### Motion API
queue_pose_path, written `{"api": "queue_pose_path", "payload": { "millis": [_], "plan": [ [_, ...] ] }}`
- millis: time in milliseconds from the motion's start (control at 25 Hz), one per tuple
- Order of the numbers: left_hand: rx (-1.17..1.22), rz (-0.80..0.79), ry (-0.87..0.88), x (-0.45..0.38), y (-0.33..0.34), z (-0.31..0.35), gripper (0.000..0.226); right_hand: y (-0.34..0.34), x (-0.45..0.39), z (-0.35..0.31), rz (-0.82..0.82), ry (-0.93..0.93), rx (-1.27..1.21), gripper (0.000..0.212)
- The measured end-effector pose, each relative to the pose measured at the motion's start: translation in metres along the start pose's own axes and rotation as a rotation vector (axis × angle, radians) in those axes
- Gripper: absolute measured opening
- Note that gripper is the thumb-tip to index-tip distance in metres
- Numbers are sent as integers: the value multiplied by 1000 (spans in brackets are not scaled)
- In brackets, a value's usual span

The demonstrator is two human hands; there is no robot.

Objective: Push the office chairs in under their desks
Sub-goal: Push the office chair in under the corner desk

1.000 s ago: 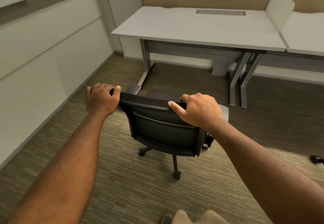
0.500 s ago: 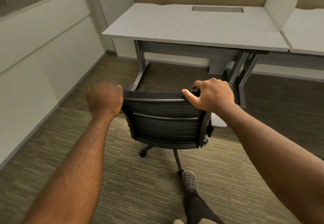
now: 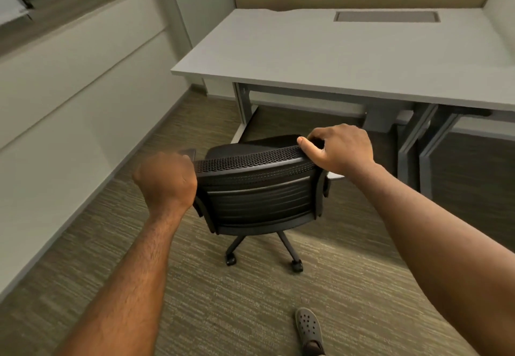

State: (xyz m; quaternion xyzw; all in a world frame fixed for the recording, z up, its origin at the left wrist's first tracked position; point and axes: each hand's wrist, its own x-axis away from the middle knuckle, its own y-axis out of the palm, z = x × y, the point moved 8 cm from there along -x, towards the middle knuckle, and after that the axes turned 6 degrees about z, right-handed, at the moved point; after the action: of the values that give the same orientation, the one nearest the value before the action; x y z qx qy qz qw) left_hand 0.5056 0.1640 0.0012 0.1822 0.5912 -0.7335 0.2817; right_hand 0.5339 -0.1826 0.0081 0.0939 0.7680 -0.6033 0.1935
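Office chair (image 3: 259, 197) on carpet, short of the worktop (image 3: 320, 57). Left hand (image 3: 165, 178) and right hand (image 3: 341, 151), fingers curled over backrest corners for an even, steerable push.

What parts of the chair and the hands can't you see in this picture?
Head view:
- Left hand fingers: motion-blurred and behind the knuckles, so its grip on the chair is unclear.
- Chair seat front and front wheels: hidden by the backrest.
- Right hand fingertips: curled over the top edge.
- Desk right end: cut off by the frame edge.
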Motion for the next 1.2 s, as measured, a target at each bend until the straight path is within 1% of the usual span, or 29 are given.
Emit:
{"api": "queue_pose_path", "payload": {
  "millis": [320,480,560,680,800,960,1080,1200],
  "plan": [
    [-107,-53,-83,-90,75,-9,49,61,-120,13,3,-113,-80,64],
    [-136,-74,-210,-119,106,-23,47,85,-159,15,0,-143,-82,59],
    [-123,-101,-261,-129,117,-27,52,95,-173,16,-1,-133,-74,59],
    [-98,-183,-291,-136,130,-33,66,103,-188,12,9,-103,-72,61],
    [-118,-298,-241,-125,143,-29,76,114,-180,10,-54,-76,-62,66],
    [-120,-354,-163,-106,147,-10,78,124,-146,6,-158,-104,1,77],
    [-116,-413,-143,-96,143,-2,78,122,-121,3,-254,-93,-6,76],
    [-128,-509,-84,-78,138,5,79,115,-80,10,-344,-23,-40,75]
  ]
}}
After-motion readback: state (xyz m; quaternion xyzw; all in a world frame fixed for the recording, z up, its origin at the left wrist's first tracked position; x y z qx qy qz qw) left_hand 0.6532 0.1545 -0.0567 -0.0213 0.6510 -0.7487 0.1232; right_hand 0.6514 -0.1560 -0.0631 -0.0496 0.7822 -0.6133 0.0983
